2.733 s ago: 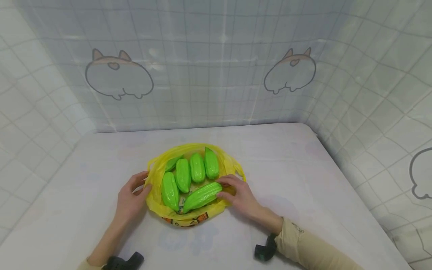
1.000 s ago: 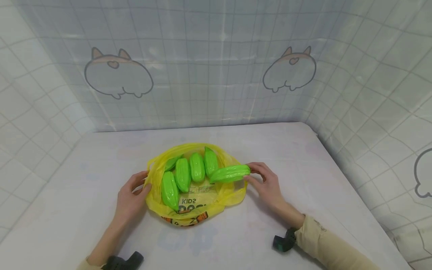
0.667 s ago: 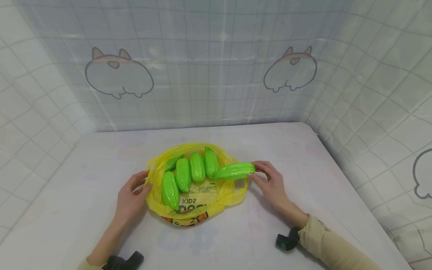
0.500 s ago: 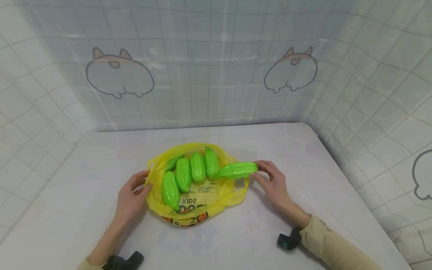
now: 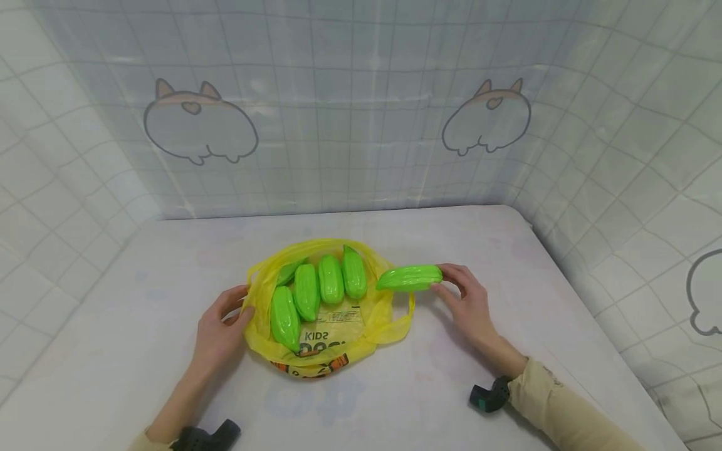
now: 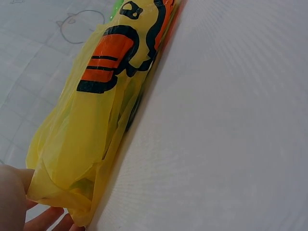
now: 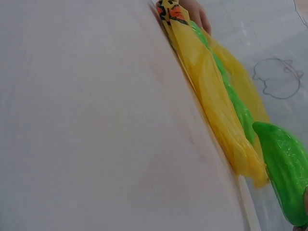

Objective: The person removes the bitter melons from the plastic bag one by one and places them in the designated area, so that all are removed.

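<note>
A glossy green fake vegetable (image 5: 412, 277), ridged like a bitter melon, is pinched at its right end by my right hand (image 5: 465, 304). It hangs roughly level beside the right rim of a yellow plastic bag (image 5: 256, 341), its pointed tip to the left. Inside the opened bag lie several more green vegetables (image 5: 307, 292). At the bag's left side, my left hand (image 5: 220, 326) holds the edge between thumb and fingers. The left wrist view shows the bag (image 6: 91, 125) gripped at its corner. In the right wrist view the held vegetable (image 7: 285, 168) is partly cut off.
A white-covered table (image 5: 507, 250) carries the bag. Behind it rises a grid-patterned sheet (image 5: 350, 156) with cartoon drawings, and similar sheets stand at both sides. A bag handle loop (image 5: 403, 326) sticks out to the right.
My right hand has drawn the green vegetable from the bag's front, up and rightward, to beyond the rim. Printing on the bag's inside has come into sight. The left hand has stayed put.
</note>
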A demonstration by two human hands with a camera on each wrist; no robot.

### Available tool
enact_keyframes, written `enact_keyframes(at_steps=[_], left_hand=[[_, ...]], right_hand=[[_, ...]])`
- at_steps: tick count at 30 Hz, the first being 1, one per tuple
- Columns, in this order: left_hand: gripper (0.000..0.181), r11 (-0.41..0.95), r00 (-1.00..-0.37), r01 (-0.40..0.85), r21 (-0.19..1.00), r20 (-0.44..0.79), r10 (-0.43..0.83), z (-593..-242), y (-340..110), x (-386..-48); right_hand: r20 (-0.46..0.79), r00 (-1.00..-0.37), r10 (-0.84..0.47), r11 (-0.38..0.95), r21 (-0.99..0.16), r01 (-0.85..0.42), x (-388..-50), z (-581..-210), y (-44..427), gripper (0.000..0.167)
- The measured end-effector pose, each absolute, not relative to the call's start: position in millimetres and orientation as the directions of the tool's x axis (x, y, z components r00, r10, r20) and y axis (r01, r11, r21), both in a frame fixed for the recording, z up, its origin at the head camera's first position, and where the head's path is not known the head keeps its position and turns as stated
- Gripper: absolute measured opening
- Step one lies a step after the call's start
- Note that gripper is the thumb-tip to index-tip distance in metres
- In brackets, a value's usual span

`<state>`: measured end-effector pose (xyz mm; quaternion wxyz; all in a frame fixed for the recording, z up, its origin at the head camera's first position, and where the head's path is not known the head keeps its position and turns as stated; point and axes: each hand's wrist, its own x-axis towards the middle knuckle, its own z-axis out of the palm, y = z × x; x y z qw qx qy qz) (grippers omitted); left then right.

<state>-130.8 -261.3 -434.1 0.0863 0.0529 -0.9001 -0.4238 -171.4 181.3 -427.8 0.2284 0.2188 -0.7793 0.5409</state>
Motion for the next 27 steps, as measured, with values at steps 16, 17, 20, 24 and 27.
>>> enact_keyframes(at_steps=[16, 17, 20, 24, 27], left_hand=[[0.045, 0.615, -0.981, -0.008, 0.789, 0.113, -0.159, -435, -263, -131], [0.045, 0.616, -0.980, -0.009, 0.788, 0.114, -0.160, -436, -263, -131], [0.044, 0.620, -0.980, -0.012, 0.784, 0.115, -0.163, -437, -263, -131], [0.045, 0.625, -0.981, -0.015, 0.780, 0.111, -0.161, -437, -263, -132], [0.045, 0.632, -0.981, -0.018, 0.775, 0.108, -0.161, -437, -263, -132]], right_hand=[[0.612, -0.790, -0.024, 0.336, -0.739, -0.583, -183, -428, 202, 0.039], [0.611, -0.791, -0.018, 0.332, -0.743, -0.581, -184, -428, 203, 0.039], [0.610, -0.792, -0.006, 0.326, -0.748, -0.579, -186, -429, 206, 0.039], [0.598, -0.801, 0.014, 0.335, -0.758, -0.560, -189, -430, 211, 0.039], [0.584, -0.811, 0.031, 0.352, -0.766, -0.538, -191, -430, 216, 0.038]])
